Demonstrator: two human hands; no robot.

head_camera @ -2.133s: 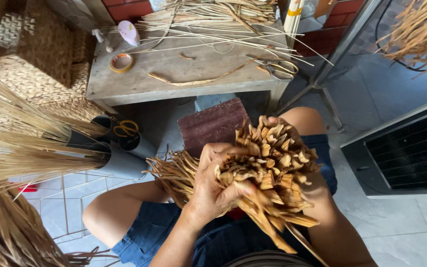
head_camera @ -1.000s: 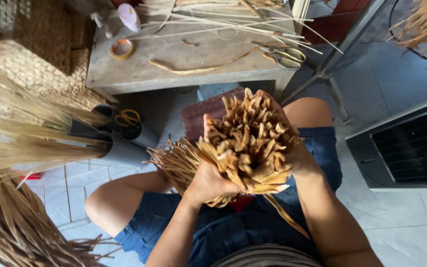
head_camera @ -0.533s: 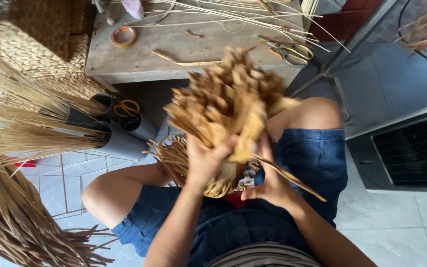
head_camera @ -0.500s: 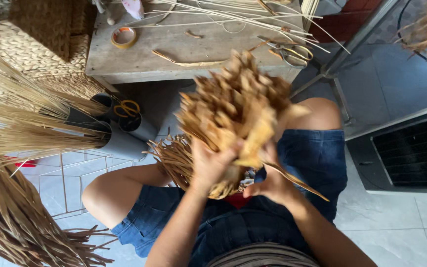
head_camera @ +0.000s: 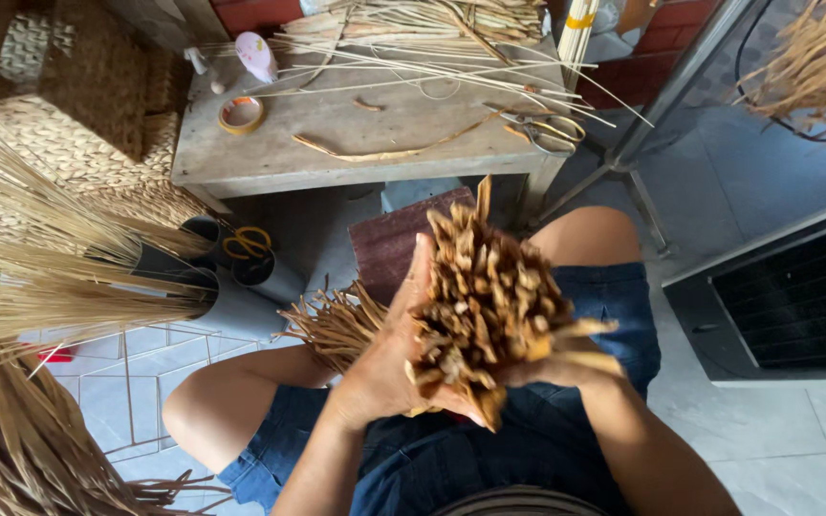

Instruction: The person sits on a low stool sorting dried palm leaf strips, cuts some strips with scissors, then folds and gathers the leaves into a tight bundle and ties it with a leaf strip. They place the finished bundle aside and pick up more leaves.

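both hands clamp one bundle of dried reed strips (head_camera: 489, 315) above the lap, cut ends facing up: left hand (head_camera: 389, 358) wrapped closed around its side, right hand (head_camera: 566, 358) closed underneath, keeping the strips gathered.

Low table (head_camera: 270, 162) close ahead of bundle (head_camera: 489, 306)

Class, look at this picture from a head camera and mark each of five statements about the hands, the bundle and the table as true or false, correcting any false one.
1. Both hands hold the bundle of dry strips. True.
2. The left hand is on the floor. False: it grips the bundle.
3. A tape roll lies on the table. True.
4. The scissors on the table are in the right hand. False: they lie untouched.
5. The person wears long trousers. False: the knees are bare.
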